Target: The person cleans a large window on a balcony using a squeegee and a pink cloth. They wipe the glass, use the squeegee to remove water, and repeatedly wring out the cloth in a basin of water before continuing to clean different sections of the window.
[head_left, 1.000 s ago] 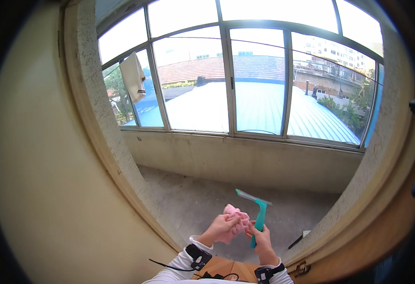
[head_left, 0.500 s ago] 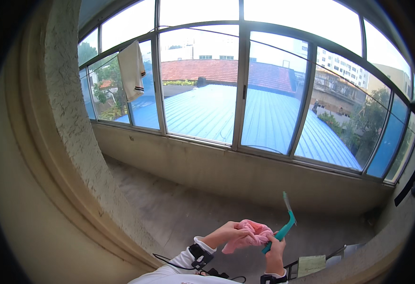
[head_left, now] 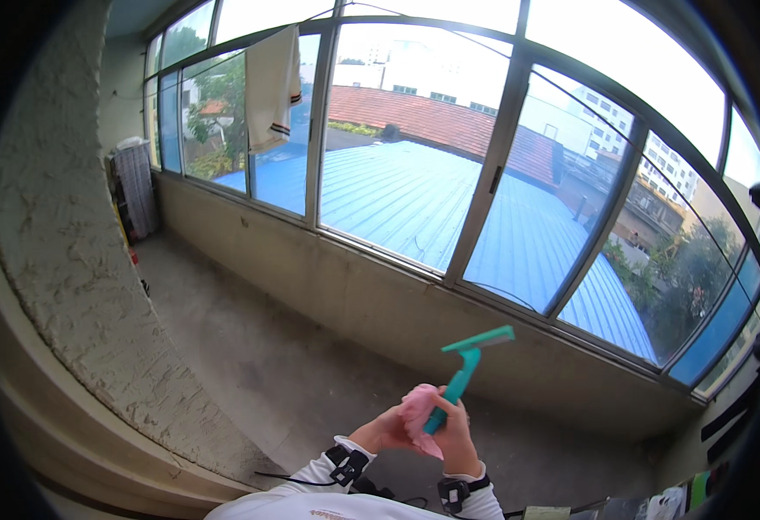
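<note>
My right hand (head_left: 458,444) is closed around the handle of a green window squeegee (head_left: 461,377). Its blade end points up and away, broad side partly showing. A crumpled pink cloth (head_left: 416,409) is bunched between my two hands, pressed close to the squeegee's handle. On the cloth's left side my left hand (head_left: 384,430) grips it, most of the fingers covered by the folds. One end of the cloth hangs below the hands. Black devices are strapped round both wrists over white sleeves.
Beyond a low wall (head_left: 354,290) stands a row of framed windows (head_left: 406,147). A white towel (head_left: 269,91) hangs from a line at the left. A rough plastered wall edge (head_left: 77,286) rises close on my left. Grey floor (head_left: 250,347) lies below; bundled items (head_left: 135,186) stand far left.
My view has turned, bringing the far-left corner into sight. The squeegee's head has rotated from nearly edge-on to broader side. My hands have drawn closer together, and the cloth is more tightly bunched.
</note>
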Action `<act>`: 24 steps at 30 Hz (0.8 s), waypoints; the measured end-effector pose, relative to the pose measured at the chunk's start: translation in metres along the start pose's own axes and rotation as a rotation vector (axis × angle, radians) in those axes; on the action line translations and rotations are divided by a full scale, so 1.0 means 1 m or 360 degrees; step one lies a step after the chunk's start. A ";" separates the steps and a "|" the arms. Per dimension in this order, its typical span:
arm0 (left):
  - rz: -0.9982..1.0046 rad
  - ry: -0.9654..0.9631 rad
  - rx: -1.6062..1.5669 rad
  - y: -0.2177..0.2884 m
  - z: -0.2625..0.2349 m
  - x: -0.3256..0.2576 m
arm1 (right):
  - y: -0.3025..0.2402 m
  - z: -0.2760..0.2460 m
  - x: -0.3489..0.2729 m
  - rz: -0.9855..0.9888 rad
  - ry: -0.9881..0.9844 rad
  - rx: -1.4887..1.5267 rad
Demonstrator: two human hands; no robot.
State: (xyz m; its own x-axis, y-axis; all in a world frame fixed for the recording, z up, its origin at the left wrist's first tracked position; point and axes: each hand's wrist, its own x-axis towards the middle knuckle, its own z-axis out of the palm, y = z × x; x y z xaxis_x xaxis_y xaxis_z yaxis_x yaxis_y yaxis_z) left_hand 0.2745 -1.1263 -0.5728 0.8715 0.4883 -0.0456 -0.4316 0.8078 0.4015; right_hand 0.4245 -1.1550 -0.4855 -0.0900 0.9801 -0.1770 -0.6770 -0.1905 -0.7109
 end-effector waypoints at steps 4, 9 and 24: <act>0.0485 0.0298 -0.0140 0.032 -0.007 -0.001 | 0.011 0.015 0.054 0.0059 -0.0077 -0.0391; 0.0484 0.0557 0.0135 0.090 -0.026 -0.020 | 0.011 0.014 0.121 -0.0080 -0.0087 -0.0633; 0.1162 0.1794 0.1807 0.351 -0.090 -0.017 | -0.012 0.014 0.378 0.0034 -0.0272 -0.0939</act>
State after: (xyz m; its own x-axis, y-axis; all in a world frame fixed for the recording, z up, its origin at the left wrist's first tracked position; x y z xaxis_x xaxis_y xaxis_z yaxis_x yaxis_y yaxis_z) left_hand 0.0873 -0.8218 -0.5136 -0.1923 0.9794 0.0619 0.1637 -0.0302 0.9861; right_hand 0.3887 -0.7811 -0.5342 -0.2483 0.9614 -0.1184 -0.1593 -0.1611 -0.9740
